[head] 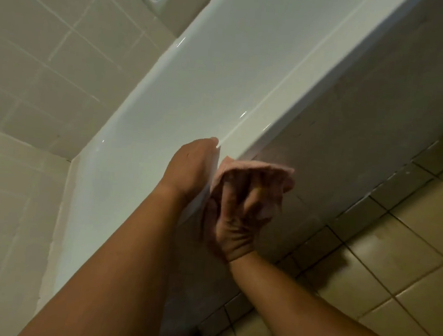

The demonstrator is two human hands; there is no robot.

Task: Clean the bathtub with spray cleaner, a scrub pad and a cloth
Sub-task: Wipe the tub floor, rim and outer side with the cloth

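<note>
At 6 o'clock on the bathtub rim (301, 86), your right hand (234, 223) grips the soft, floppy cloth (255, 168) bunched mid-fold, and your left hand (188, 164) rests beside it, fingers hidden, can't tell.

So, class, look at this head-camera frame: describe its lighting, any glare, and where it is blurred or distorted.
Head view: the light is dim and warm; small glints sit on the bathtub rim; the right hand and the pink cloth it holds are smeared by motion blur; the whole frame is tilted, and the tub's far edge bows, perhaps from the wide-angle lens.
</note>
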